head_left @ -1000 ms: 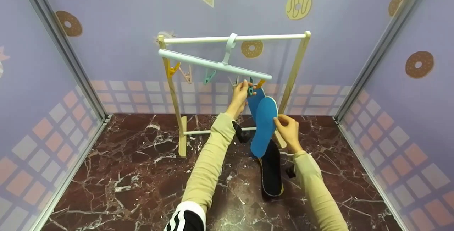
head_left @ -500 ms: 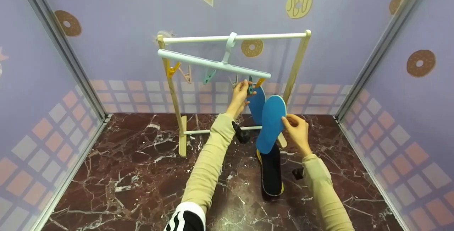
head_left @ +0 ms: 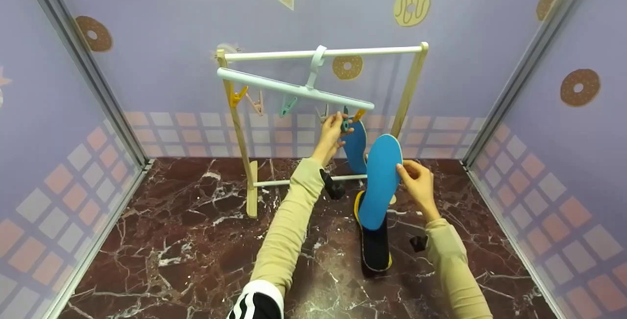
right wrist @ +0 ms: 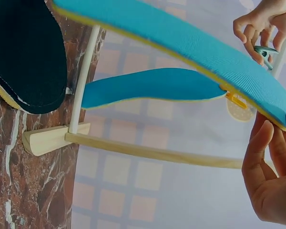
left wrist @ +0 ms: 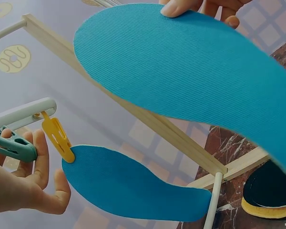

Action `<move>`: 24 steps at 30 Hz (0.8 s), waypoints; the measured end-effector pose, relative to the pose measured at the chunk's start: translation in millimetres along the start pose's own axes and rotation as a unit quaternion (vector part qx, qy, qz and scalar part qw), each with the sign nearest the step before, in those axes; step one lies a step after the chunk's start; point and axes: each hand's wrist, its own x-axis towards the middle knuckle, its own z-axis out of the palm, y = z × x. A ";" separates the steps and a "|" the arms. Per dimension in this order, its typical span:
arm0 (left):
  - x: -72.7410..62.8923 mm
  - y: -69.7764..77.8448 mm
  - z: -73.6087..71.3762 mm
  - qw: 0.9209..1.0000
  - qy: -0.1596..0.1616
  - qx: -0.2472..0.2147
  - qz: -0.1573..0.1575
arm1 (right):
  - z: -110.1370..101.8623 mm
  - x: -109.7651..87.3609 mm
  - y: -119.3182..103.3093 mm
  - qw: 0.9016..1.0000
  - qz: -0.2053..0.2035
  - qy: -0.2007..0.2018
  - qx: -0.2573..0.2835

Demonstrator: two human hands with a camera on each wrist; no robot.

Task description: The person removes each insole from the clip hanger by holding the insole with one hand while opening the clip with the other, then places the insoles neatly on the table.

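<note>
My right hand (head_left: 419, 186) pinches a blue insole (head_left: 383, 179) by its edge, thumb on the blue face. The insole is upright, wide end up, over the black insoles (head_left: 376, 253) on the floor. My left hand (head_left: 332, 133) grips a dark green clothespin (left wrist: 16, 147) under the low right end of the pale hanger (head_left: 294, 88). Beside it, an orange clothespin (left wrist: 58, 139) at the hanger's tip bites the wide end of a second blue insole (left wrist: 133, 186). That one hangs down behind the held insole, which partly covers it in the head view.
The hanger hooks over the white top rod (head_left: 377, 52) of a wooden rack (head_left: 409, 91) and tilts down to the right. Orange (head_left: 238, 96), pink (head_left: 256, 103) and mint (head_left: 288, 106) clothespins dangle from its left half. A lower rod (head_left: 274, 182) crosses the rack near the marbled surface (head_left: 186, 260).
My right hand has moved right with the blue insole, away from the hanging one, and lowered slightly at the end. The left hand stays at the green clothespin.
</note>
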 end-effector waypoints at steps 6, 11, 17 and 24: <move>-0.9 -0.6 0.9 1.000 0.002 -0.003 -0.003 | -0.5 -2.7 2.8 1.000 0.012 -0.016 0.011; -3.1 -1.4 1.7 1.000 -0.003 -0.013 0.004 | 0.7 -6.6 5.2 0.999 0.026 -0.016 -0.012; -3.6 -1.8 2.2 1.000 -0.004 -0.018 0.001 | 3.3 -9.6 8.1 0.999 0.032 -0.013 -0.029; -3.9 -1.9 1.7 1.000 -0.001 -0.021 -0.008 | 7.1 -14.1 17.3 0.998 0.044 -0.003 -0.037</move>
